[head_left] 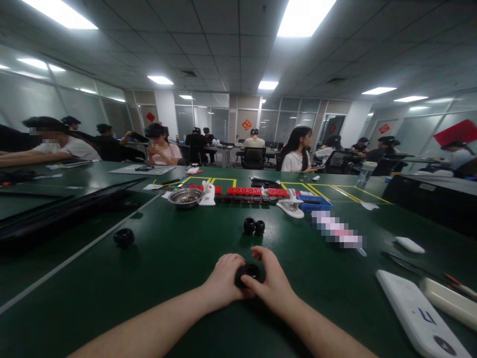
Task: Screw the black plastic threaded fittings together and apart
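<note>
Fingers [261,254] of both hands were clamped on a small black round piece [249,271] from either side. The left hand [223,281] cupped its left edge with curled knuckles. The right hand [271,286] gripped the right edge, forefinger arched over the top. The piece was squat, wider than tall, with no clear long axis, and its round, hollow-looking face was turned up toward the camera. Its surface looked hard and slightly glossy. Both bare forearms ran in from the bottom edge and met at the piece in a V. The piece sat low over the near middle of the dark green table [167,293]; whether it touched the matte top could not be told.

To the right lay a flat white device [417,311] with rounded corners. Just beyond the hands stood a pair of black round pieces [254,226], touching each other, and a single black one [124,237] sat well apart to the left. Farther back were a shiny steel bowl [185,197], a row of red blocks [245,190], a white clip [290,206] and a blue tray [315,203]. Seated people [296,154] filled the desks behind.
</note>
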Demonstrator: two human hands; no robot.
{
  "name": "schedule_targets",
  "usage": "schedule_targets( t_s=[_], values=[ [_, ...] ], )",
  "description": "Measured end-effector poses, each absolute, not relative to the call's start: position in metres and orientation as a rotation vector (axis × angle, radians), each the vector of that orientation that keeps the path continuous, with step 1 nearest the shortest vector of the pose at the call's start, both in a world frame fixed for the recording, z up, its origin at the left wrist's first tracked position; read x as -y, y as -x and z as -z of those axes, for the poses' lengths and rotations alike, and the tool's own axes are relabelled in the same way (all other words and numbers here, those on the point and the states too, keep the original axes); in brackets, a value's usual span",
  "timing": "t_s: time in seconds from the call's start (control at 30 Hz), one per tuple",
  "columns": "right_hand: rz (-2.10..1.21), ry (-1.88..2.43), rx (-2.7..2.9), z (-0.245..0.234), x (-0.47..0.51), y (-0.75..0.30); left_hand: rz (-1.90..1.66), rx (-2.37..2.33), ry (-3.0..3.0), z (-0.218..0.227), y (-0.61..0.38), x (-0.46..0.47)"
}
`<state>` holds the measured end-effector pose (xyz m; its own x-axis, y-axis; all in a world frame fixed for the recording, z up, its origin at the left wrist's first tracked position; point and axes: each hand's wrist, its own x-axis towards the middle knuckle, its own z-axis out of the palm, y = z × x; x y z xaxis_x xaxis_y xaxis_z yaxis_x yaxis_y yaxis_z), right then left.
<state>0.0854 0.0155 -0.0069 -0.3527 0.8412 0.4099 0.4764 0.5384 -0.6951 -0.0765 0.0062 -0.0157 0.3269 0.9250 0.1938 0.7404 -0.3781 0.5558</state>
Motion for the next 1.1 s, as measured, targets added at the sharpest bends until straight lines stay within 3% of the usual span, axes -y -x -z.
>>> schedule_targets(
  t_s=[0.23,0.47,0.67,0.9,1.1],
  values=[
    [-0.714,0.865,2.120,0.0041,-0.0117,-0.0848,-0.710,-1.459,-2.249,0.0226,0.0781,-0.0096],
    [-0.615,1.060,1.999,0.0062,-0.0136,-0.0838,-0.698,-1.464,-2.261,0.0154,0.0760,-0.0071],
    [-0.711,0.838,2.131,0.0056,-0.0123,-0.0860,-0.703,-1.444,-2.240,0.0186,0.0773,-0.0082],
    [-0.630,1.061,2.028,0.0041,-0.0136,-0.0842,-0.676,-1.463,-2.214,0.0131,0.0757,-0.0059],
    [-0.727,0.842,2.131,0.0022,-0.0104,-0.0871,-0.663,-1.466,-2.204,0.0132,0.0758,-0.0061]
  ],
)
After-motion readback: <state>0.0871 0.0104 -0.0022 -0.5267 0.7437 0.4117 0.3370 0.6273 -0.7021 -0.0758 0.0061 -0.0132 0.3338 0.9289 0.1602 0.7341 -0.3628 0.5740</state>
